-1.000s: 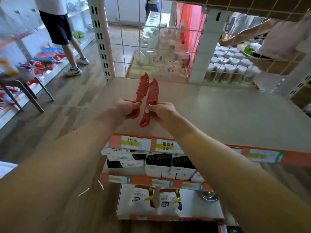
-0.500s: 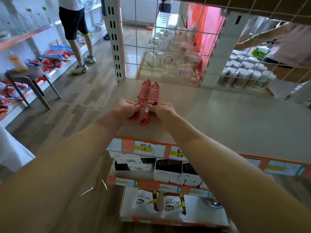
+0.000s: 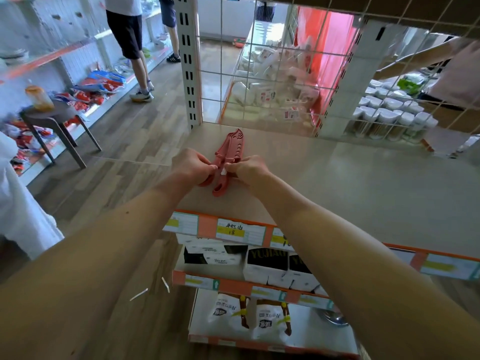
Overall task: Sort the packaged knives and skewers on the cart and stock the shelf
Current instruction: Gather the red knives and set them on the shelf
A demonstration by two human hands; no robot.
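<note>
Gripping two red sheathed knives (image 3: 228,149), left hand (image 3: 193,165), right hand (image 3: 249,168); shelf (image 3: 350,183)

Lighting: bright and even, strongest from the far aisle behind the wire grid (image 3: 221,71), with a pale sheen on the shelf (image 3: 363,198) top toward its far right corner; shadows faint and soft. Image: wide-angle bowing at the edges; goods behind the grid and along the left edge blurred

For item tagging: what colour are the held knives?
The knives are dull red; head view.
</note>
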